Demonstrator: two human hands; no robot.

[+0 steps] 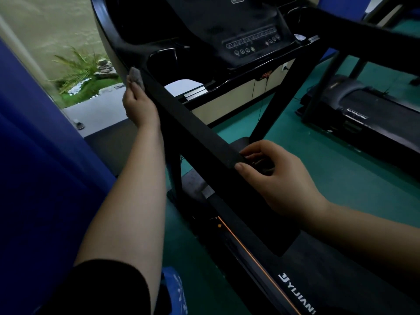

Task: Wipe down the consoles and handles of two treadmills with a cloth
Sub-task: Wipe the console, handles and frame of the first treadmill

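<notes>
Head view: left hand (141, 105) pinches small grey cloth (136, 76) against black padded treadmill handle (193, 123); right hand (279, 176) grips it lower, fingers curled; blue curtain (34, 155) alongside left.

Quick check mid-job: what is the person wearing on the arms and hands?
The left hand and right hand show no gloves, rings or watch. A black sleeve ends near the left elbow. Both forearms are uncovered as far as the frame shows.

Left arm, bare below a dark sleeve (102, 289), stretched forward, left hand (141, 105) pinching a cloth (136, 76) at its fingertips; right forearm (bare, entering from the lower right) angled inward, right hand (280, 178) curled round the handle (193, 123), thumb opposite the fingers.
</notes>
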